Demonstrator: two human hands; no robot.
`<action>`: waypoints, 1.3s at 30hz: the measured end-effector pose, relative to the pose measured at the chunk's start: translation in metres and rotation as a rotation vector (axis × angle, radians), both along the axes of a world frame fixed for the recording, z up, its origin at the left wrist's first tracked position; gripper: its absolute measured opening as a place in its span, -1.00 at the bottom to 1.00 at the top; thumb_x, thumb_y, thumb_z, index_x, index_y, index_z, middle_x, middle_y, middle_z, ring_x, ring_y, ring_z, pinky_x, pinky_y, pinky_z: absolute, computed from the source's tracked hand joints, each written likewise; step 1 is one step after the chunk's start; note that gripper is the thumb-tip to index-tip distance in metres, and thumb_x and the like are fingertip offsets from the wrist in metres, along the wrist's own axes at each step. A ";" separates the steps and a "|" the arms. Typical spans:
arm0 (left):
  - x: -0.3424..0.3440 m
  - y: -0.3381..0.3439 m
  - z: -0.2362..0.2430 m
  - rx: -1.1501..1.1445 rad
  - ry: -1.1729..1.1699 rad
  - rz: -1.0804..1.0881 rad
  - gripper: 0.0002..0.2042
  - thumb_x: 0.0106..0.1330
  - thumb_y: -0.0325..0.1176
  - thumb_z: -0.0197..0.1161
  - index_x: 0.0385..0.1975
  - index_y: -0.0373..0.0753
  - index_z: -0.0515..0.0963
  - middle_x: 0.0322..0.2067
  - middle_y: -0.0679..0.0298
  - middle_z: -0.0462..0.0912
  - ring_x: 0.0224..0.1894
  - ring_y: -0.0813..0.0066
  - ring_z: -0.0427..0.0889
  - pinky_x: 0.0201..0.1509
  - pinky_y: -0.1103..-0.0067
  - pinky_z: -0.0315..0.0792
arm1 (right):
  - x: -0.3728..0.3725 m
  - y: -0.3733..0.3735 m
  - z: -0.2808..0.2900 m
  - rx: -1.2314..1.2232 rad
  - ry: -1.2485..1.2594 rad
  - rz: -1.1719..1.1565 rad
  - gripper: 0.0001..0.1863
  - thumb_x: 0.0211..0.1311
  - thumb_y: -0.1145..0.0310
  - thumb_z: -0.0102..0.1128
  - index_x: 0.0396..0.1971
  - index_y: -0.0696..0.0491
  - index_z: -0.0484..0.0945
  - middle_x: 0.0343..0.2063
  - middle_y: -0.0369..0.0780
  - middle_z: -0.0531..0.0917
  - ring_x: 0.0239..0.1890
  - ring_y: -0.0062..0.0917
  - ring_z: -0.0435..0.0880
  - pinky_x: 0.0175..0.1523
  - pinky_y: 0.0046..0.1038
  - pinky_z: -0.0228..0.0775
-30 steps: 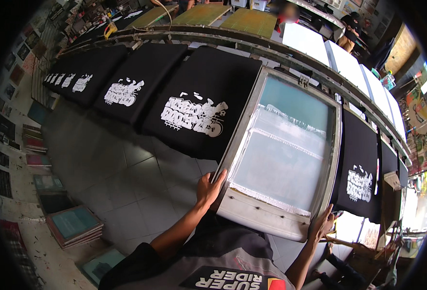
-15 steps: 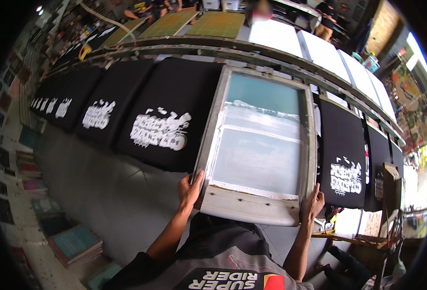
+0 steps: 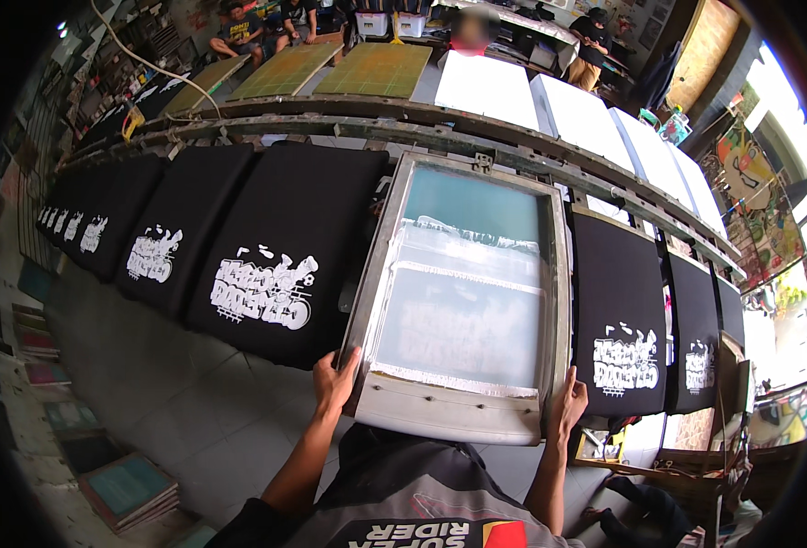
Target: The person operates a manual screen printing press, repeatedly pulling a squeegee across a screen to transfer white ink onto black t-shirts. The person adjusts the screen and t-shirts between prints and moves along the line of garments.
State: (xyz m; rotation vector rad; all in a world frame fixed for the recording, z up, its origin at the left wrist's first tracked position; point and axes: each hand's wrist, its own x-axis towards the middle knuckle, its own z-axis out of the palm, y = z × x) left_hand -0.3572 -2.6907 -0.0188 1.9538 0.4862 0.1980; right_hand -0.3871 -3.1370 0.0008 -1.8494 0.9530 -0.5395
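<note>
In front of me is a printing screen (image 3: 476, 329), its pale mesh streaked with white ink and teal at the far end. A worn metal frame (image 3: 554, 301) surrounds it, with a pale bar (image 3: 449, 408) carrying several bolts along the near end. My left hand (image 3: 335, 382) is closed on the frame's near left edge. The near right edge is held by my right hand (image 3: 568, 402), thumb upward. What lies under the screen is mostly hidden. A black shirt with a white print (image 3: 267, 283) lies on a board to the left, and another black shirt (image 3: 624, 347) to the right.
More black shirts (image 3: 152, 247) lie along the row. Behind a long metal rail (image 3: 349, 119) are green boards (image 3: 372, 71) and white panels (image 3: 486, 91). Stacked screens (image 3: 130, 489) sit low on the left. Several people (image 3: 595, 46) are at the far side.
The view has shifted, so the whole scene sits lower and further left. Both hands keep hold of the screen's frame, and the screen shows no clear movement against the shirts.
</note>
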 end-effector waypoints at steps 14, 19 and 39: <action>0.014 0.009 -0.024 0.158 0.045 -0.010 -0.44 0.40 0.12 0.45 -0.41 -0.42 0.70 -0.59 -0.05 0.63 -0.56 0.26 0.47 -0.36 0.26 0.36 | -0.004 -0.001 -0.043 -0.236 -0.104 0.001 -0.34 0.54 -0.14 0.29 -0.37 0.30 0.71 -0.58 -0.25 0.59 -0.45 -0.57 0.48 -0.28 -0.40 0.36; 0.014 0.005 -0.010 0.119 0.065 -0.042 -0.40 0.43 0.12 0.43 -0.46 -0.46 0.61 -0.64 -0.02 0.50 -0.53 0.34 0.31 -0.35 0.25 0.30 | 0.001 0.001 -0.029 -0.122 -0.075 0.015 -0.40 0.54 -0.10 0.31 -0.31 0.27 0.73 -0.53 -0.27 0.66 -0.40 -0.62 0.53 -0.22 -0.43 0.41; 0.001 0.022 0.162 0.493 -0.512 -0.665 -0.77 0.51 -0.36 0.39 0.04 -0.32 0.76 0.10 0.16 0.73 0.14 0.30 0.71 0.06 0.46 0.57 | -0.178 0.354 0.160 0.970 0.120 2.375 0.25 0.40 -0.69 -0.49 0.22 0.28 0.66 0.33 0.11 0.61 0.46 -0.07 0.51 0.54 -0.13 0.32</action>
